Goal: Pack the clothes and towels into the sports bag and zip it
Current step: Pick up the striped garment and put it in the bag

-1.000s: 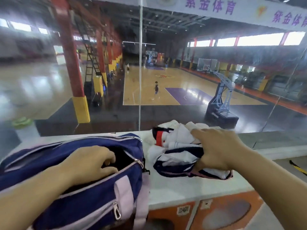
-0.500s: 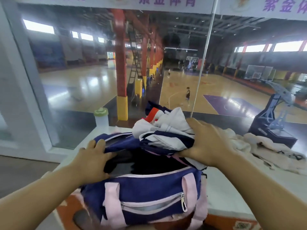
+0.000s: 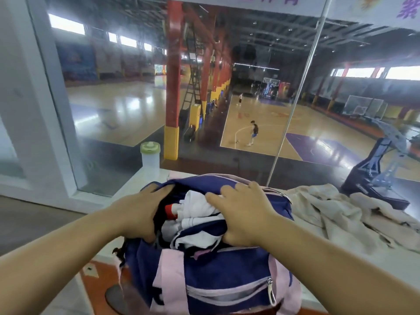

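Observation:
A navy sports bag (image 3: 222, 273) with pink straps stands open on the white ledge in front of me. A bundle of white, navy and red clothes (image 3: 193, 221) sits inside its opening. My right hand (image 3: 241, 214) lies flat on top of the bundle, fingers spread over the clothes and the bag's far edge. My left hand (image 3: 138, 212) grips the left edge of the bag's opening and holds it apart. A beige towel (image 3: 341, 214) lies crumpled on the ledge to the right of the bag.
A clear bottle with a green lid (image 3: 150, 155) stands on the ledge behind the bag to the left. A glass wall (image 3: 295, 110) rises along the ledge's far side, with a basketball hall below. The ledge's front edge (image 3: 97, 258) runs under the bag.
My right hand has carried the clothes bundle from above the bag down into its opening. My left hand has shifted to grip the opening's left edge.

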`<state>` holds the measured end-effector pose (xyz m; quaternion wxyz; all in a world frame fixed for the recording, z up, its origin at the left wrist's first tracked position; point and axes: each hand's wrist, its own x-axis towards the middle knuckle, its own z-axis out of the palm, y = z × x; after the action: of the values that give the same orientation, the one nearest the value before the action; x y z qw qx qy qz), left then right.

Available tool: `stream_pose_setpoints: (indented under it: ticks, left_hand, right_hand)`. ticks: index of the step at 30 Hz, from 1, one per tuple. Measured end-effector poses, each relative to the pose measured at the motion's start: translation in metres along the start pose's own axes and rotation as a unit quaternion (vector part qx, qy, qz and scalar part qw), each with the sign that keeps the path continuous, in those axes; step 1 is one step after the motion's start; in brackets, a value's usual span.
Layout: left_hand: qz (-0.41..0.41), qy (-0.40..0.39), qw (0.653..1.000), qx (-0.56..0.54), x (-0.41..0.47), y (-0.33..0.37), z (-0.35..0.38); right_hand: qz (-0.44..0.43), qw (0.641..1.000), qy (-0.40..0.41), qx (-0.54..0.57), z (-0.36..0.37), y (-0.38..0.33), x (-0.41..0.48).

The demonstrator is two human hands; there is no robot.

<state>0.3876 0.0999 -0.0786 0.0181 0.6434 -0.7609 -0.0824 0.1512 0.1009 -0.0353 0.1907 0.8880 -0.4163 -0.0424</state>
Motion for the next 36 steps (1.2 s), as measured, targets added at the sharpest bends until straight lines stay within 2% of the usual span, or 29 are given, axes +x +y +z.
stream_pose_setpoints:
  ticks: [6,14,18,22,27,32,36]
  left_hand:
    - [0.009,0.001,1.000,-0.010,-0.006,0.003,-0.015]
    - [0.024,-0.011,1.000,-0.003,-0.015,0.001,-0.022]
    - [0.034,0.006,0.999,0.008,-0.012,0.006,-0.027]
    - [0.058,0.015,0.998,0.002,-0.008,0.005,-0.033]
    - [0.064,0.006,0.997,-0.035,-0.003,-0.001,-0.032]
    - [0.048,0.054,0.996,-0.053,-0.002,-0.003,-0.024]
    - [0.059,0.084,0.991,-0.091,-0.007,-0.005,-0.023]
  right_hand:
    - [-0.044,0.996,-0.061,-0.052,0.001,-0.035,0.029]
    - [-0.031,0.989,-0.111,-0.093,-0.007,-0.022,0.049]
    - [-0.021,0.997,-0.070,0.007,-0.003,-0.026,0.053]
    - [-0.064,0.989,-0.049,0.121,0.022,-0.039,0.055]
    - [-0.082,0.985,-0.061,0.138,0.056,-0.044,0.059]
    - [-0.066,0.989,-0.050,0.124,0.062,-0.042,0.062]
    - [-0.075,0.975,-0.091,0.189,0.053,-0.032,0.058]
